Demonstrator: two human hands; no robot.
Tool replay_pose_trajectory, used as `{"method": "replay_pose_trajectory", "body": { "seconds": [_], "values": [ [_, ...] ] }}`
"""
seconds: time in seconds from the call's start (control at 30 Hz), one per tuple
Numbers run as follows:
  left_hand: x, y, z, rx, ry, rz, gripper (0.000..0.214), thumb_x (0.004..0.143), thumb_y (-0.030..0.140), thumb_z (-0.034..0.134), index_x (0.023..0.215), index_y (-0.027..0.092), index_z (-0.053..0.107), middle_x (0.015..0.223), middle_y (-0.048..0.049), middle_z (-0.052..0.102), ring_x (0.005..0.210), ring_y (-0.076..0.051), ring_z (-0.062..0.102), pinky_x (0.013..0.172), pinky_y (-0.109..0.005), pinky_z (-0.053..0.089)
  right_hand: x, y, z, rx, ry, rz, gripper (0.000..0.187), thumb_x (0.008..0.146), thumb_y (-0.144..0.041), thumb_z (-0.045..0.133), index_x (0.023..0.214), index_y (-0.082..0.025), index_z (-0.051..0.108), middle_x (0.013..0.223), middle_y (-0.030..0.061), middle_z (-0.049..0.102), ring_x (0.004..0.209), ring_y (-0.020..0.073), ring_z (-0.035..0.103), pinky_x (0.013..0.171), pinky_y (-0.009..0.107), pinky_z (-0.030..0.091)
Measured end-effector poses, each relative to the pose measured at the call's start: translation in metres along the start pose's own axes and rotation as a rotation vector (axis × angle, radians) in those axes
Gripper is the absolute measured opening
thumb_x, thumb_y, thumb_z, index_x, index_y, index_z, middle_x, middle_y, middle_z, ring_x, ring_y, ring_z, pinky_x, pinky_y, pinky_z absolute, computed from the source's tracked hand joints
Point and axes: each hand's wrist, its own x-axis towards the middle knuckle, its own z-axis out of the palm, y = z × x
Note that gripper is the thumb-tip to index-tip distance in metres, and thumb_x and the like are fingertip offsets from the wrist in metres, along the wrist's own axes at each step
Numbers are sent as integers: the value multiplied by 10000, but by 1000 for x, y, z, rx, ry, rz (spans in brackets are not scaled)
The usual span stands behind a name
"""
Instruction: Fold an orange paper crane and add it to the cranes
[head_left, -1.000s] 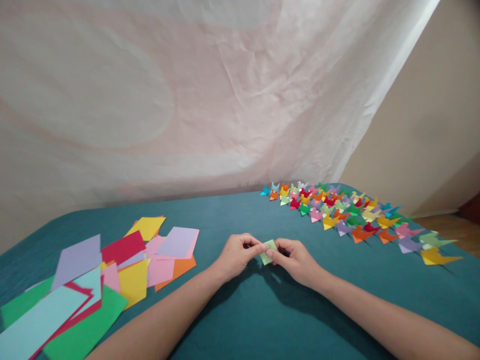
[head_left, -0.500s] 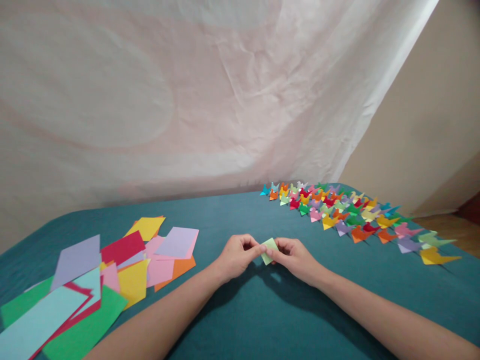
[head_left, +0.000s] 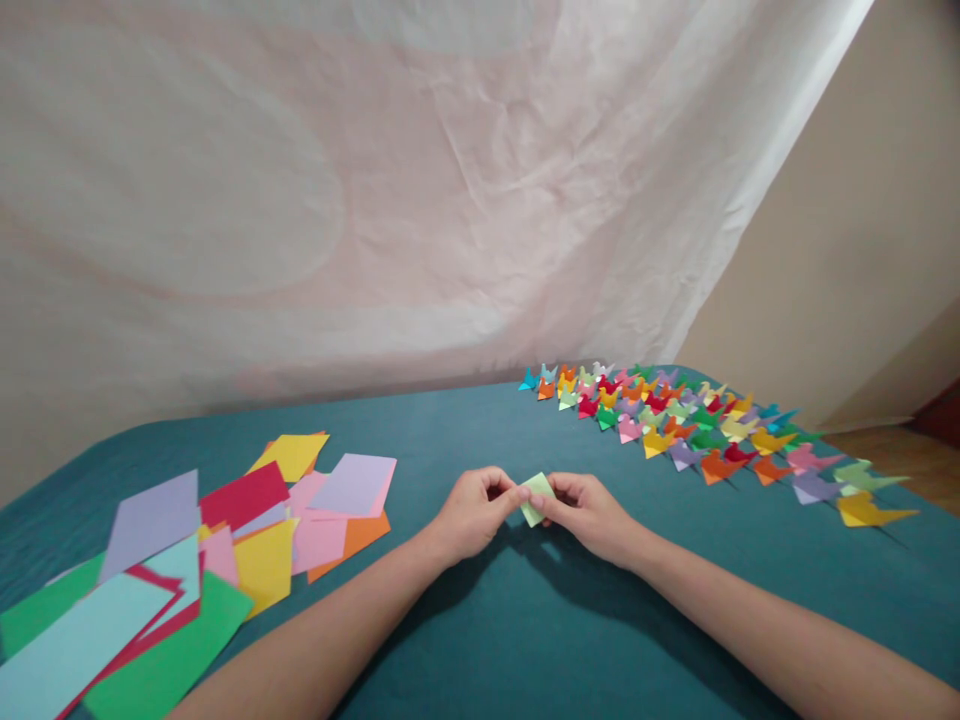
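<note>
A small folded piece of light green paper (head_left: 537, 497) is held between both hands, just above the table. My left hand (head_left: 481, 512) pinches its left corner between thumb and fingers. On the opposite side, my right hand (head_left: 589, 515) grips the paper with the thumb in front and the fingers curled behind. The paper is turned corner-up like a diamond. Its back side and the fingertips behind it are hidden.
Loose coloured paper sheets (head_left: 247, 495) lie overlapping on the left of the teal-covered table (head_left: 480, 640). Several rows of folded paper birds (head_left: 660, 443) stand at the right. A pale cloth (head_left: 420, 200) hangs behind the table.
Almost nothing differs. Both hands keep their pinch on the light green paper, and the view has shifted very slightly.
</note>
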Motion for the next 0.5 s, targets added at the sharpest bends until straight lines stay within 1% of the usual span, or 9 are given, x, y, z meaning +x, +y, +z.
{"method": "replay_pose_trajectory", "body": {
  "seconds": [0.23, 0.37, 0.5],
  "values": [
    [5, -6, -4, -40, 6, -2, 335, 746, 436, 590, 631, 122, 570, 563, 35, 478, 514, -80, 373, 489, -197, 282, 3, 3, -3, -3, 43, 47, 343, 776, -486, 586, 712, -150, 602, 646, 13, 619, 592, 123, 550, 598, 239, 436],
    [6, -8, -6, -80, 2, -4, 349, 753, 447, 593, 633, 120, 566, 553, 41, 449, 506, -74, 347, 489, -199, 269, 4, 6, -4, -1, 64, 48, 337, 783, -481, 585, 683, -160, 571, 614, 3, 602, 559, 113, 529, 577, 232, 424],
    [6, -7, -6, -114, -1, -21, 360, 743, 461, 604, 627, 124, 561, 547, 45, 436, 498, -72, 335, 493, -203, 268, 3, 7, -6, -8, 61, 17, 338, 815, -464, 556, 661, -163, 537, 590, -8, 574, 547, 103, 504, 567, 224, 411]
  ]
}}
